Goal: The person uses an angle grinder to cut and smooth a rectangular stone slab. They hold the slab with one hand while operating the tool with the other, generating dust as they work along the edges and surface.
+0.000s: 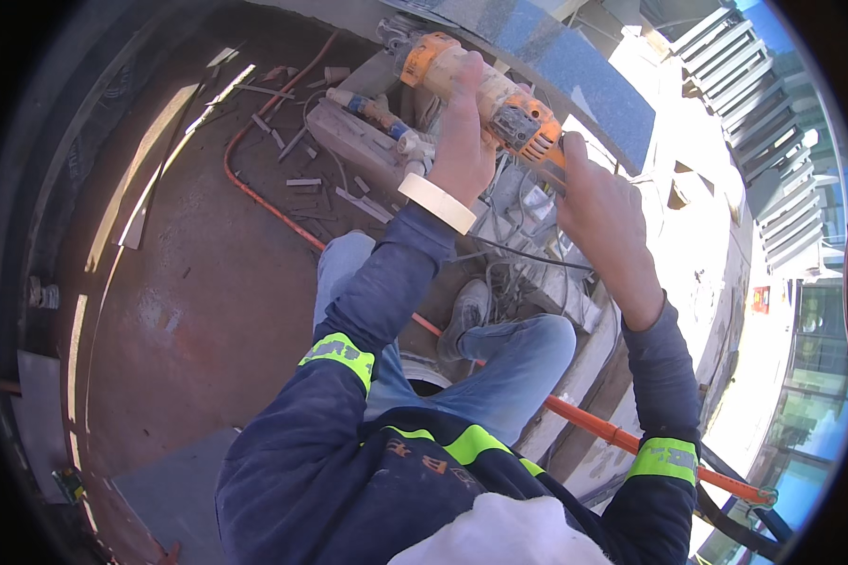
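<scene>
Both my hands are closed on a dusty orange angle grinder [526, 127]. My left hand [464, 141] wraps the middle of its body, and a cream-coloured ring [437, 204] like a roll of tape sits round that wrist. My right hand [605, 212] grips the rear end. The grinder's head points to the upper left, beside the edge of a grey-blue stone slab [579, 85]. Whether the disc touches the slab cannot be made out. Just left of my left hand lies a second dusty tool with orange and blue parts [372, 113].
Stone offcuts and tangled cables [528, 231] lie below the grinder. An orange hose [231, 160] curves across the dusty floor [188, 320] to the left, among scattered strips. An orange pole [598, 428] passes by my right forearm. Stacked grey slats [763, 141] stand at the far right.
</scene>
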The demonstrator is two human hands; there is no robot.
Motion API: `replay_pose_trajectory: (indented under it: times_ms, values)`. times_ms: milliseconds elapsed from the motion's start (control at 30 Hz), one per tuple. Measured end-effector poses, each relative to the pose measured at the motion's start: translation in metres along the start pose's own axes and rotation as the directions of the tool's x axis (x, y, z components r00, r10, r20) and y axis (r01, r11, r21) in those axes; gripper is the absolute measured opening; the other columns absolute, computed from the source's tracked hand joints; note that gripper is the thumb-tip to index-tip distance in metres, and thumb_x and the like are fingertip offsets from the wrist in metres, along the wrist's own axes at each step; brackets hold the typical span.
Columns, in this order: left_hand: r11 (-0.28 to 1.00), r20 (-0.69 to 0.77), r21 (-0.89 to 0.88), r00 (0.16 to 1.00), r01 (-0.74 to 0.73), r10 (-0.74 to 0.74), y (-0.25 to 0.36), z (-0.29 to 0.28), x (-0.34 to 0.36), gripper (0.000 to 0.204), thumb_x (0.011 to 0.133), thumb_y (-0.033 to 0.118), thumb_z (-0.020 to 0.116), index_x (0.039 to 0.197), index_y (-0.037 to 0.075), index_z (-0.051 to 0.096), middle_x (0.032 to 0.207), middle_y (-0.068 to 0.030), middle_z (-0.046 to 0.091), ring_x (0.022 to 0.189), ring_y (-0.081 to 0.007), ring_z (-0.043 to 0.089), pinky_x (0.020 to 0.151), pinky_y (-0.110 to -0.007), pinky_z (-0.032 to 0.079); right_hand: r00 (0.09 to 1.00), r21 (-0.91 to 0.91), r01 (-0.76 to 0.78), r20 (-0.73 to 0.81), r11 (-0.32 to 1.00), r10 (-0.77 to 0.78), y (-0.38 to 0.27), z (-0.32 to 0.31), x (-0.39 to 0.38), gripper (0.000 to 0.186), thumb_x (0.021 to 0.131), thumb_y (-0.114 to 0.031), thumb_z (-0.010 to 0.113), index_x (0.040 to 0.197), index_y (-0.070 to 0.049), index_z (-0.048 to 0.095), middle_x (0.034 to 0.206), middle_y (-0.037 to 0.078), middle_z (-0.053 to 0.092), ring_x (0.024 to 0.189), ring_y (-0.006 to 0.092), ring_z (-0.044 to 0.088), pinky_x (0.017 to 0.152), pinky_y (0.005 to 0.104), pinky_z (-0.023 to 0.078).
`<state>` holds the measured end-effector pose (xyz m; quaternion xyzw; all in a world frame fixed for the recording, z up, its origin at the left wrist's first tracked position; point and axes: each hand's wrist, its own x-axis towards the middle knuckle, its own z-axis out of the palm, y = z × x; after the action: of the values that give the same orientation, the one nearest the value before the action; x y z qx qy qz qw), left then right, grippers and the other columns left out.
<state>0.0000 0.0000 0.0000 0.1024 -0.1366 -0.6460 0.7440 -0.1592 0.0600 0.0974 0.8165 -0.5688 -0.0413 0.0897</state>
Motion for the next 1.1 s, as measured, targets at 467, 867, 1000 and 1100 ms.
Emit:
replay_pose_trajectory:
  times_ms: [467,867,1000,1100]
  values:
    - [0.993,0.013,0.067,0.995,0.094,-0.096,-0.031,0.030,-0.041,0.049,0.105,0.040,0.071,0.134,0.005,0.051,0.122,-0.0138,0.069,0.120,-0.0260,0.072,0.106,-0.042,0.059,0.998,0.046,-0.060,-0.013,0.997,0.061,0.039,-0.004,-0.048,0.055,0.086,-0.006,0.079,0.133,-0.011,0.050,0.095,0.022,0.078,0.084,0.0458,0.077,0.072,0.0548,0.059]
    - [0.992,0.025,0.105,0.997,0.069,-0.072,-0.046,0.023,-0.043,0.051,0.105,0.042,0.071,0.136,0.005,0.052,0.126,-0.0152,0.070,0.119,-0.0257,0.072,0.107,-0.043,0.059,0.999,0.049,-0.035,-0.039,0.998,0.037,0.057,0.009,-0.050,0.058,0.085,-0.007,0.081,0.134,-0.011,0.050,0.102,0.020,0.077,0.087,0.0442,0.077,0.072,0.0528,0.058]
    - [0.995,0.027,0.095,0.999,0.037,-0.040,-0.037,0.021,-0.032,0.050,0.105,0.042,0.072,0.135,0.006,0.053,0.123,-0.0128,0.069,0.118,-0.0264,0.073,0.105,-0.043,0.060,0.999,0.084,-0.018,-0.042,0.996,0.022,0.051,0.013,-0.035,0.055,0.086,-0.006,0.078,0.133,-0.010,0.050,0.100,0.021,0.077,0.086,0.0451,0.076,0.071,0.0531,0.057]
    - [0.993,0.026,0.118,0.999,0.029,-0.033,-0.030,0.017,-0.025,0.048,0.104,0.041,0.072,0.133,0.007,0.054,0.121,-0.0114,0.069,0.119,-0.0264,0.073,0.104,-0.043,0.060,0.996,0.104,0.011,-0.086,0.995,-0.002,0.046,0.019,-0.028,0.051,0.087,-0.005,0.075,0.132,-0.010,0.050,0.097,0.022,0.076,0.084,0.0456,0.076,0.070,0.0541,0.056]
